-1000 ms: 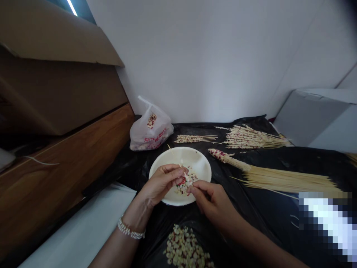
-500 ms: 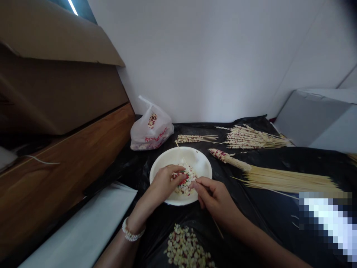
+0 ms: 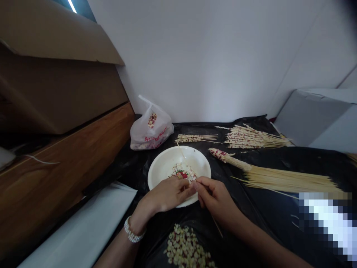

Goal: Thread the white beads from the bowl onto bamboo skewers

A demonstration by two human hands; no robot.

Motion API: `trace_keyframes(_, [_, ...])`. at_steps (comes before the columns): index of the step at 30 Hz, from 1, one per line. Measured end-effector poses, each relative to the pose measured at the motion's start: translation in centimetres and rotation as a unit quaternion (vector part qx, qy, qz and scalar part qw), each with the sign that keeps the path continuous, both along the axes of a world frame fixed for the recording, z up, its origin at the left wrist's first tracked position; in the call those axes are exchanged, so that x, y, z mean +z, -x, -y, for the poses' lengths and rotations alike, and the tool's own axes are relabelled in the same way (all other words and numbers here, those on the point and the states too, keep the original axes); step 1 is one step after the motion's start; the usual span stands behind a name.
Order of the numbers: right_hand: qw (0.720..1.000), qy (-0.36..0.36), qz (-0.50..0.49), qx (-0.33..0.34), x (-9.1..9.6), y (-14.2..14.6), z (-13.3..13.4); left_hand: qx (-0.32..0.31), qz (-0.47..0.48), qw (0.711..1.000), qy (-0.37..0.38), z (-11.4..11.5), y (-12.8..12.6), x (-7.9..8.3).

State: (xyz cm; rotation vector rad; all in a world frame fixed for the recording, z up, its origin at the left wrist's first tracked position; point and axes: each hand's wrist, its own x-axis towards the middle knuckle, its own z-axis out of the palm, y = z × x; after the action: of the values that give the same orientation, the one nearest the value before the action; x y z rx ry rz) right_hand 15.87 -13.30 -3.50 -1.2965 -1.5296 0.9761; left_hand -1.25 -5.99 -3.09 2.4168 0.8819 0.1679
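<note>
Near the front rim of a white bowl (image 3: 160, 165), my two hands meet at the fingertips. My right hand (image 3: 216, 195) pinches a thin wooden skewer (image 3: 217, 225), whose lower end sticks out below the palm. My left hand (image 3: 170, 193), with a beaded bracelet on its wrist, has thumb and fingers closed at the skewer's upper end; whatever they pinch is too small to make out. Small whitish and red kernel-like pieces (image 3: 192, 172) lie in the bowl, along with something red and green. A thin stick (image 3: 180, 150) leans on the far rim.
Pale and dark-red kernels (image 3: 186, 247) are heaped in front. Behind the bowl stand a plastic bag (image 3: 152, 130) and threaded skewers (image 3: 189, 138). More threaded skewers (image 3: 248, 137) and a bundle of bare sticks (image 3: 292, 178) lie right. A cardboard box (image 3: 61, 85) is left.
My left hand has moved from over the middle of the bowl toward me and right, up to my right fingertips. The bowl has shifted slightly left. My right hand stays put.
</note>
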Motion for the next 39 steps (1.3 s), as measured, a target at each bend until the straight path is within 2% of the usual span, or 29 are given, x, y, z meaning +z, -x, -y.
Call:
trace_keyframes(5, [1.0, 0.007, -0.011, 0.01, -0.1, 0.0, 0.0, -0.013, 0.006, 0.999, 0.039, 0.2, 0.0, 0.4])
trace_keyframes(16, [1.0, 0.005, -0.006, 0.002, 0.1, -0.1, 0.0, -0.03, 0.081, 0.99, 0.112, 0.1, 0.2, 0.6])
trace_keyframes(19, [1.0, 0.01, -0.021, 0.005, 0.1, -0.1, 0.0, 0.025, 0.093, 0.989, 0.113, -0.2, 0.1, 0.1])
trace_keyframes(22, [1.0, 0.013, -0.027, 0.004, 0.1, 0.0, 0.1, 0.131, 0.175, 0.97, 0.11, -0.6, -0.2, -0.3])
trace_keyframes(24, [0.999, 0.017, -0.032, 0.003, 0.2, 0.0, 0.1, 0.204, 0.293, 0.92, 0.161, -0.9, -0.4, 0.1])
trace_keyframes(25, [0.999, 0.021, -0.035, 0.003, 0.2, 0.0, 0.1, 0.236, 0.36, 0.877, 0.21, -1.0, -0.4, 0.4])
trace_keyframes(27, [0.999, 0.027, -0.039, 0.004, 0.3, 0.1, 0.1, 0.267, 0.478, 0.756, 0.359, -1.2, -0.2, 1.3])
trace_keyframes(29, [0.999, 0.028, -0.038, 0.004, 0.3, 0.1, 0.1, 0.272, 0.551, 0.612, 0.497, -1.3, 0.2, 2.1])
trace_keyframes(30, [0.999, 0.027, -0.037, 0.004, 0.4, 0.1, 0.1, 0.274, 0.569, 0.549, 0.547, -1.4, 0.4, 2.4])
trace_keyframes(31, [0.999, 0.026, -0.037, 0.003, 0.4, 0.2, 0.1, 0.277, 0.577, 0.498, 0.585, -1.6, 0.6, 2.5])
trace_keyframes(32, [0.999, 0.026, -0.039, 0.003, 0.5, 0.2, 0.2, 0.282, 0.581, 0.461, 0.609, -1.7, 0.7, 2.6])
trace_keyframes(33, [0.999, 0.027, -0.043, 0.003, 0.5, 0.2, 0.2, 0.291, 0.582, 0.437, 0.621, -1.8, 0.8, 2.5])
trace_keyframes(34, [0.998, 0.029, -0.047, 0.004, 0.6, 0.2, 0.2, 0.305, 0.581, 0.426, 0.622, -2.0, 0.8, 2.4])
trace_keyframes(39, [0.996, 0.052, -0.071, 0.025, 0.8, 0.4, 0.4, 0.392, 0.562, 0.433, 0.586, -1.8, 0.0, 2.4])
